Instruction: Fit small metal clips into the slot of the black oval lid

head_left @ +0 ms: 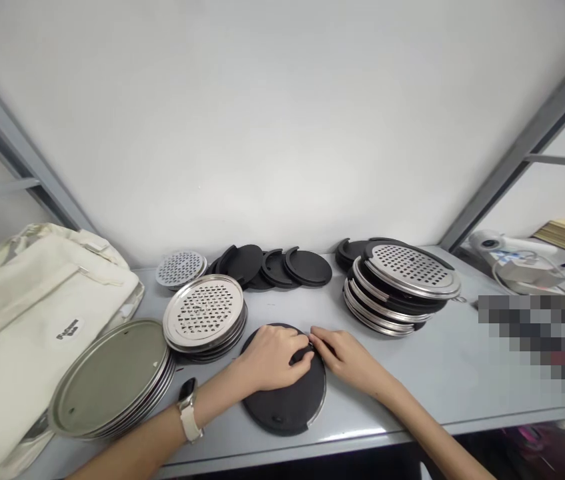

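Note:
A round matte black disc [287,407] with a notched rim lies flat on the grey table [437,380] in front of me. My left hand [269,357] rests on its upper part, fingers curled over the rim. My right hand [347,363] comes in from the right, its fingertips pinching the rim beside my left fingers. A white strap watch [189,417] sits on my left wrist. The hands hide the disc's upper edge.
Stacks of perforated steel plates [205,313] [412,270] stand on both sides behind my hands. Black discs [307,267] lie overlapped at the back, near a small perforated plate [181,269]. Plain metal plates [109,377] and a cream canvas bag [37,313] fill the left.

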The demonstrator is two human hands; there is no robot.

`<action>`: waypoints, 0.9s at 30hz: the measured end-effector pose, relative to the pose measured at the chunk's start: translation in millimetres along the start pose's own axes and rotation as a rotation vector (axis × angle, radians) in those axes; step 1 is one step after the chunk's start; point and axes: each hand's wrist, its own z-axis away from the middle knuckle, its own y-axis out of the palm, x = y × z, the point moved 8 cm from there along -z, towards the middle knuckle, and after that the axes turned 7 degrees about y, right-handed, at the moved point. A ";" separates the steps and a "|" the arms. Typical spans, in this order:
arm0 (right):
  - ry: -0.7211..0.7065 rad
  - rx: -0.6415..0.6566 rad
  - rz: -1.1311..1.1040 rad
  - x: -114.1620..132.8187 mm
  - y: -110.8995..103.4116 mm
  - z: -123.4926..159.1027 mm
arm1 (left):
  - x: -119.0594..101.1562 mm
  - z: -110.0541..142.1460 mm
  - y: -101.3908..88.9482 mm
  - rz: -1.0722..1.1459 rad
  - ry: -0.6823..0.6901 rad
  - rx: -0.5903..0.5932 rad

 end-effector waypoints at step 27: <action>0.080 0.015 0.036 -5.1 8.2 5.2 | 3.3 1.2 5.9 0.057 0.029 0.038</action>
